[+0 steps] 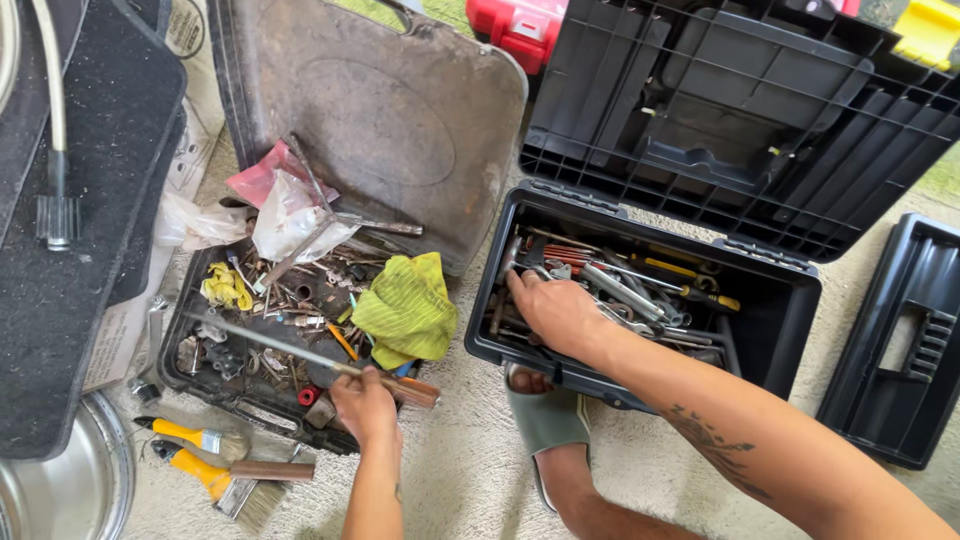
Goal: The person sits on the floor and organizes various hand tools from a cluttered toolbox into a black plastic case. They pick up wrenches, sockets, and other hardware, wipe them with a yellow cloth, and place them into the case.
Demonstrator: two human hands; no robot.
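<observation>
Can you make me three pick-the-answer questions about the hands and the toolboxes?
1. Where is the person's right hand?
A. inside the open black plastic toolbox
B. on the paintbrushes
C. on the round metal dish

2. What colour is the crumpled cloth in the old shallow tool case?
A. blue
B. yellow-green
C. white

3. What is the left hand doing?
A. lying flat, empty
B. holding a long thin metal file with a wooden handle
C. closing a lid

Answers: 1 A, it reaches in among the wrenches. 2 B, the cloth shows yellow-green. 3 B, the fingers wrap the handle.
</observation>
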